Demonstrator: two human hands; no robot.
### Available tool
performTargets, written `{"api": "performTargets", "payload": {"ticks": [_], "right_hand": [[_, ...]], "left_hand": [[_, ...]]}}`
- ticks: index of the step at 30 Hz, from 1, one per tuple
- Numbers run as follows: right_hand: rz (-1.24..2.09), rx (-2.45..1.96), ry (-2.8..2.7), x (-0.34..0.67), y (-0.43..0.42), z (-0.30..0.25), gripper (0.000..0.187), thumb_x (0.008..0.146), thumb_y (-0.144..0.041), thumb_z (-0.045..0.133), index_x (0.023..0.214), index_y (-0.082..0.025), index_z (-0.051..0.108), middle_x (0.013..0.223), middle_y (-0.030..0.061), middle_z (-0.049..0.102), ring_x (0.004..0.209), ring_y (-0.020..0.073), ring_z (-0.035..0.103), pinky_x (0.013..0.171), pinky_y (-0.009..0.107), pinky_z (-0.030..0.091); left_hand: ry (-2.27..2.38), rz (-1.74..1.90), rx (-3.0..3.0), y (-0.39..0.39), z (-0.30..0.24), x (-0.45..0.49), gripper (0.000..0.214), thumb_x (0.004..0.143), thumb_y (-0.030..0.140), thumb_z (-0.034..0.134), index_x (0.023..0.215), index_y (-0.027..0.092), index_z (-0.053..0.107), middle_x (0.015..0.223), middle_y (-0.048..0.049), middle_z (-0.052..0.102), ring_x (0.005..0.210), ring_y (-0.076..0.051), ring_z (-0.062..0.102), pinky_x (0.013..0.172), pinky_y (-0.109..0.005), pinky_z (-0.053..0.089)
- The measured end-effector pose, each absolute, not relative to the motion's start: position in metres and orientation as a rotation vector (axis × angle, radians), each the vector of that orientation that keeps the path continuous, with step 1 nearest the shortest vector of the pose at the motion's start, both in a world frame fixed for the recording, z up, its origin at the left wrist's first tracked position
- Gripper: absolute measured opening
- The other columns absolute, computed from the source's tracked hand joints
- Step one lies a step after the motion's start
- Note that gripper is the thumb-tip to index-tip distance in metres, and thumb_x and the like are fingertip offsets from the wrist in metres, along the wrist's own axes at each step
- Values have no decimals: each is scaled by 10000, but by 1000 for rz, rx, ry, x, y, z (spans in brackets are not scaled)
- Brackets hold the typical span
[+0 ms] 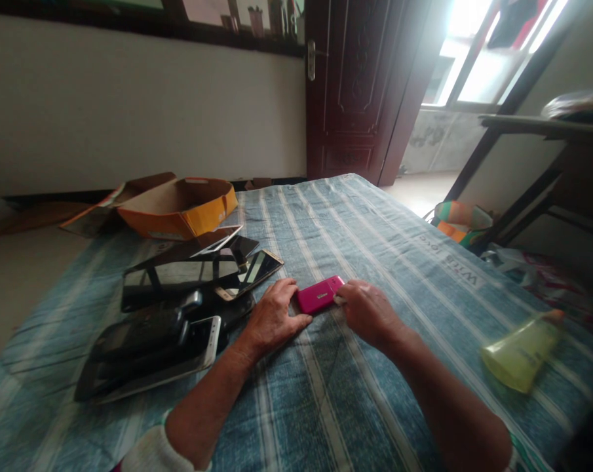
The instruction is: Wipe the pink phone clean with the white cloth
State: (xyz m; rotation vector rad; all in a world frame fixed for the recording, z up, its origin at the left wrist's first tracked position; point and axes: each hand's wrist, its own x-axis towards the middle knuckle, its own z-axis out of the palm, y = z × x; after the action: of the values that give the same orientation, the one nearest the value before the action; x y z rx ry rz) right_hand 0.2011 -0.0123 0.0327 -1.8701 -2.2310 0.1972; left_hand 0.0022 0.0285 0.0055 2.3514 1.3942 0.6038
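From my seat, I am looking down on a blue striped cloth [394,275] that is spreading across most of the view. Beyond its far edge, a dark red door [350,85] is standing. Along the cloth's left edge, a pile of tablets and phones [143,328] is lying, mostly black. At the far left corner, an open orange box [210,219] is sitting, its flap folding out leftward. Near the right edge, a pale yellow plastic piece [519,354] is resting; I cannot tell what it is.

I am working both hands over the middle: the left hand [276,311] is reaching in beside the pile, and the right hand [369,311] is facing it. A gold phone [261,267] is leaning out of the pile, just beyond the left hand.

The pink phone [318,295] is lying mid-cloth between the hands, well in from the far and right edges. My left thumb and fingers are standing slightly apart, bracketing its left end. My right fingers are curling tight, pinching a small white wad [340,299] against its right end.
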Motion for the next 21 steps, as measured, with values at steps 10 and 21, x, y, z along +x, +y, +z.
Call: {"api": "performTargets", "payload": {"ticks": [10,21], "right_hand": [[-17,-1585,-2441,153,-34,21,169,871,-83,493,864,-158,645,882,94,636,832,232,555,636,308,399],[-36,-1519,-2378,156,-24,17,174,881,-75,503,913,-145,659,965,99,582,865,212,494,679,303,430]], "left_hand": [[1396,622,2346,29,7,4,298,680,238,602,960,142,631,1233,-171,602,1175,-314,563,1032,-456,457],[1388,656,2345,30,8,4,287,688,263,584,954,172,643,1206,-133,621,1143,-296,583,1000,-433,483]]}}
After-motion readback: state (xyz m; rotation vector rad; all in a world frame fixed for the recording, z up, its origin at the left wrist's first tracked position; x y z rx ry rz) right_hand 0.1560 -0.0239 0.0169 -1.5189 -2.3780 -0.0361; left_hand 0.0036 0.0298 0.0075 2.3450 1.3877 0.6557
